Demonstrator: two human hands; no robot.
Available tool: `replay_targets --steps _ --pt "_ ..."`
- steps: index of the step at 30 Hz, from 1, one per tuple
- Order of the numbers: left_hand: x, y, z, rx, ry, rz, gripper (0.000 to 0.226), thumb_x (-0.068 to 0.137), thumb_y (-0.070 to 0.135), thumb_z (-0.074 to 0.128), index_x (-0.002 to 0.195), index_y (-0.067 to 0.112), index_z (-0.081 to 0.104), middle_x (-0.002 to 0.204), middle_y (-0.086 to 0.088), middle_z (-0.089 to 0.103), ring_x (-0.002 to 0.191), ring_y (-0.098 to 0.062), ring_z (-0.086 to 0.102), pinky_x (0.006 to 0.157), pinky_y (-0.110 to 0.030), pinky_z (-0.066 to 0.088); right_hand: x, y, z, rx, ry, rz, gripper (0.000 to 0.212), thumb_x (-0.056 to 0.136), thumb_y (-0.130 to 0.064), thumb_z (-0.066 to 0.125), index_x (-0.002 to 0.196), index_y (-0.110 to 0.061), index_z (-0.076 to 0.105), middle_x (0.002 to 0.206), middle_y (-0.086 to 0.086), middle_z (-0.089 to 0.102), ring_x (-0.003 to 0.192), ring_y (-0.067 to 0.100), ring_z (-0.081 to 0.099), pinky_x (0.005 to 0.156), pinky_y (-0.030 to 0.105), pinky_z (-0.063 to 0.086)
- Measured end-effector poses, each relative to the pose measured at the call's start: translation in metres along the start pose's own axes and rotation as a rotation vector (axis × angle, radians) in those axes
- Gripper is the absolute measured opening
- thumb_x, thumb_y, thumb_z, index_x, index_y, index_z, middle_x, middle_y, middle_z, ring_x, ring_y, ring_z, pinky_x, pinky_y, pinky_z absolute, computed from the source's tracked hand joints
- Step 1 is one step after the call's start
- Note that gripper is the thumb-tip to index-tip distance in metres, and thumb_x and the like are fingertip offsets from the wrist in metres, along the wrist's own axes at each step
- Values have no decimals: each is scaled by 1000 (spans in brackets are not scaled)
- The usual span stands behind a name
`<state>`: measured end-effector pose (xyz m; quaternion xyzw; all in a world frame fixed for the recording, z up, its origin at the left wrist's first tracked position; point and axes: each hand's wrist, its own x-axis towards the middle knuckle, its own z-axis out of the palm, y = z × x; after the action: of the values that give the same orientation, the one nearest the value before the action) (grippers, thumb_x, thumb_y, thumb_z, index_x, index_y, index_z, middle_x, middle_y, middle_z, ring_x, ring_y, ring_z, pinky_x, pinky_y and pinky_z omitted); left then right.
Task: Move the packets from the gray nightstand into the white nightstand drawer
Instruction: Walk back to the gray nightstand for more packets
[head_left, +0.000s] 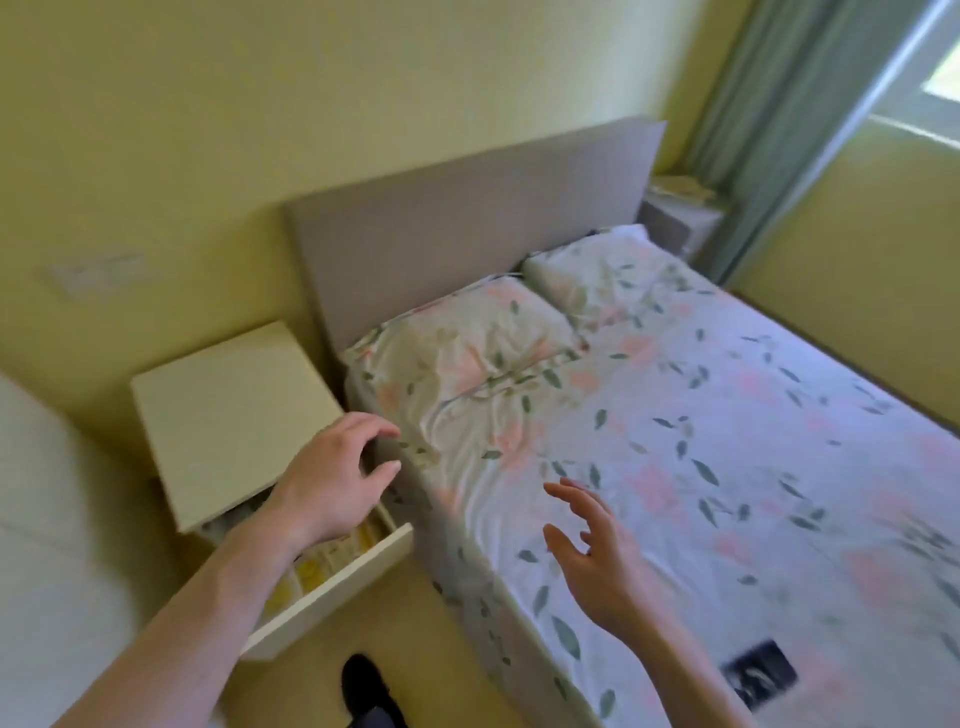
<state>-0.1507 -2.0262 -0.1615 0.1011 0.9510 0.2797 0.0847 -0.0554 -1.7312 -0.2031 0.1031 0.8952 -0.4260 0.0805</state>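
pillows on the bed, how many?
2. One pillow lies at the head of the bed on the side nearest the white nightstand; the other pillow lies beside it, toward the curtain. None looks hidden.

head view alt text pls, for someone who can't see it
Two empty hands, left hand over an open white nightstand drawer holding yellow packets, right hand open above a floral-sheeted bed. A gray nightstand stands at the bed's far side, by a green curtain.
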Motion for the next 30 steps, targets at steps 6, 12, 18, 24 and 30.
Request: replay_targets --steps 6,12,18,24,30 --pt "-29 160 71 -12 -89 337 39 93 35 71 131 35 61 138 20 50 129 -2 48 109 -20 34 -121 75 -121 6 251 89 44 99 -39 62 138 -53 47 150 -33 34 139 3 43 117 40 41" --pt "-44 271 147 67 -250 573 49 91 48 67 137 43 52 153 21 37 137 -7 45 114 -29 37 -213 136 -201 12 424 198 50 97 -41 65 142 -49 47 148 -34 34 132 5 50 114 36 42" --pt "-45 371 205 36 -251 752 41 90 41 72 128 45 59 154 22 39 136 -9 47 112 -32 43 -272 181 -260 -8 530 276 54 98 -40 64 147 -46 42 156 -30 28 144 -1 34 118 24 29" --pt "-89 480 286 -36 -350 970 37 91 41 73 126 45 60 153 19 43 135 -13 50 112 -37 43 -367 234 -298 10 708 427 56 97 -39 64 148 -43 43 155 -31 29 146 -7 27 116 18 23" --pt "-158 597 357 3 -489 1238 40 93 47 68 131 48 55 157 20 37 140 -13 43 116 -39 39 -484 298 -322 100 918 591 54 96 -35 67 145 -46 46 156 -31 31 146 -6 29 120 29 31"
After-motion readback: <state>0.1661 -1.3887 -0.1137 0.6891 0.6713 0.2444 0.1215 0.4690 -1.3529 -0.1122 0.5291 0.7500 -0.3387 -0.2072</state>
